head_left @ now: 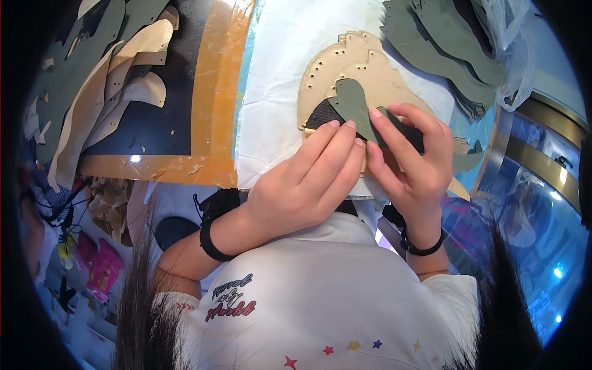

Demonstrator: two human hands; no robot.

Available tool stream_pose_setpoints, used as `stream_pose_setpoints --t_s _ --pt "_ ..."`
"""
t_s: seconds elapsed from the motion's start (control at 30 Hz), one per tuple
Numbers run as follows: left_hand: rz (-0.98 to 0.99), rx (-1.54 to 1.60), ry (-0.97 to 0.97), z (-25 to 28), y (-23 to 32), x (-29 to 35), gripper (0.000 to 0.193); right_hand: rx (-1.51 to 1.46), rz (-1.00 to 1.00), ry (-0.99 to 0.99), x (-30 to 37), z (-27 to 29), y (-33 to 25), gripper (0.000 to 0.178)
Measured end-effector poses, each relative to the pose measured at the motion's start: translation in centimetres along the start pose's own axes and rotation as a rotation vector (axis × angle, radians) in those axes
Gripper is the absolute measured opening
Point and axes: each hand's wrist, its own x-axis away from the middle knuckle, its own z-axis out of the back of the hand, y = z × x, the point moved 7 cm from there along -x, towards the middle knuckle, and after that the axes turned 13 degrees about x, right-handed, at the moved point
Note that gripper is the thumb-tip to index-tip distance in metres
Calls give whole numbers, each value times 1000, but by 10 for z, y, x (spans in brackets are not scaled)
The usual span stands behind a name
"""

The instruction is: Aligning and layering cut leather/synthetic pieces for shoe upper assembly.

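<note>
**Green cut piece pressed onto tan template — placement under way**

Left hand [308, 185] lies flat, fingers extended, pressing the black mesh piece [320, 114] and the lower edge of the green cut piece [353, 102]. Right hand [410, 163] pinches the green piece's tail between thumb and fingers. Both pieces sit on the tan perforated template [357, 65], just beyond the fingertips, on white paper [277, 92] covering the desk. Judgement: piece positioned, alignment not yet finished. Stack of green pieces [444, 43] beyond the right hand remains; tan and green pieces [105, 80] lie far left.
</note>
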Motion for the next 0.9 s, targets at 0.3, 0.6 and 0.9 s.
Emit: stream_pose_setpoints --t_s 0.3,0.6,0.9 --pt "5 -64 -7 -1 3 -4 49 2 4 -13 -1 -4 3 41" --pt "22 -132 -80 -3 6 -6 55 66 88 -12 12 21 46 48" --pt "-20 -106 -91 -6 6 -5 62 174 169 -63 20 33 61 46"
